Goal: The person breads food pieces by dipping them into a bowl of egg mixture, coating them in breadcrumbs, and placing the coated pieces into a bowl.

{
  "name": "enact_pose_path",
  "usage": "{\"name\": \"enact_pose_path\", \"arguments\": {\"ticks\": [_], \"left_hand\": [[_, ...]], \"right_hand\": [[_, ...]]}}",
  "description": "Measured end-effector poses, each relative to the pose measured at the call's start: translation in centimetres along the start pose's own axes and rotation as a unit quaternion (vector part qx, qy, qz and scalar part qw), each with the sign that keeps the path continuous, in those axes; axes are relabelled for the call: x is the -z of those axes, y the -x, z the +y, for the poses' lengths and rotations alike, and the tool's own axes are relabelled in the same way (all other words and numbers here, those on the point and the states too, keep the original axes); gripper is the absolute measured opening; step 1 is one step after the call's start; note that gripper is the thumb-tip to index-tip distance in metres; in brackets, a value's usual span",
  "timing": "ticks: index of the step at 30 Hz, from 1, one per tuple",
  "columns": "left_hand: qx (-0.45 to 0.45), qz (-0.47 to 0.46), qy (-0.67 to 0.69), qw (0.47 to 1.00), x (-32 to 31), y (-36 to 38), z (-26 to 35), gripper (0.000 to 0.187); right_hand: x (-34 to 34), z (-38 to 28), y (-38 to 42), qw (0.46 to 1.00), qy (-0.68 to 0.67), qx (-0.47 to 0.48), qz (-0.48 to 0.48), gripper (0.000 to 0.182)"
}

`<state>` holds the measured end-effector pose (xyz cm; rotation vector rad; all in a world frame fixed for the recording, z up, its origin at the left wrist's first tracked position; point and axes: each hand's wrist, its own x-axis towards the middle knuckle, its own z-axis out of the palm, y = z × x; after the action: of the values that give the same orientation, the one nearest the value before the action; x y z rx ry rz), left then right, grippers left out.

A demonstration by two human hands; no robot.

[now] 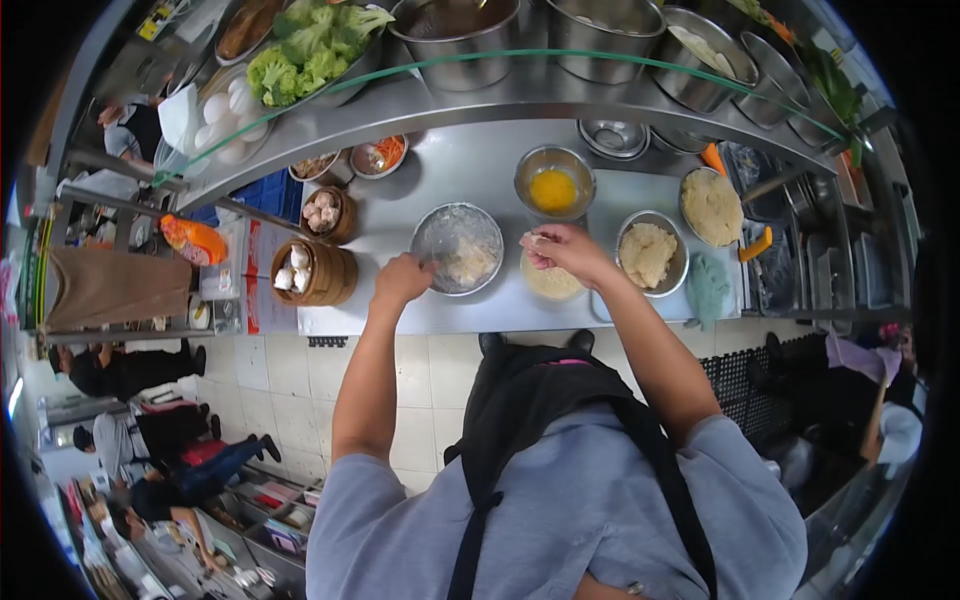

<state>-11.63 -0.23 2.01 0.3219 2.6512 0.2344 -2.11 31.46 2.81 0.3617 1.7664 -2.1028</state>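
My left hand point(403, 280) is closed at the left rim of a metal bowl point(425, 235) dusted with white powder, a pale lump lying in it. It appears to grip that rim. My right hand point(562, 248) is held with its fingers pinched together, whitish at the tips; what they hold is too small to make out. Below it lies a round of pale, crumb-like material point(552, 284), partly covered by the hand. Just behind is a metal bowl of yellow beaten egg point(552, 190). A bowl of pale, lumpy mixture point(647, 252) stands to the right of my right hand.
Bamboo steamers point(335, 275) with white pieces stand at the left. At the right are another bowl of pale mixture point(712, 207) and a green cloth point(708, 285). An overhead shelf point(480, 112) carries broccoli point(305, 55), eggs point(228, 120) and metal pots. Other people are in the background.
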Motion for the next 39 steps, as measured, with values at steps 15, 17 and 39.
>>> {"name": "enact_pose_path", "arguments": {"ticks": [15,17,39], "left_hand": [[0.007,-0.131,0.269,0.954,-2.7,-5.3,-4.9,0.056],[0.014,-0.118,0.291,0.949,-3.4,-4.9,-4.2,0.055],[0.032,0.064,0.378,0.923,-0.9,1.5,-1.2,0.04]], "right_hand": [[-5.3,3.1,-12.6,0.809,0.565,0.02,0.161,0.024],[-5.4,2.7,-12.3,0.815,0.561,0.017,0.145,0.024],[-4.3,3.2,-11.1,0.864,0.489,0.038,0.115,0.025]]}}
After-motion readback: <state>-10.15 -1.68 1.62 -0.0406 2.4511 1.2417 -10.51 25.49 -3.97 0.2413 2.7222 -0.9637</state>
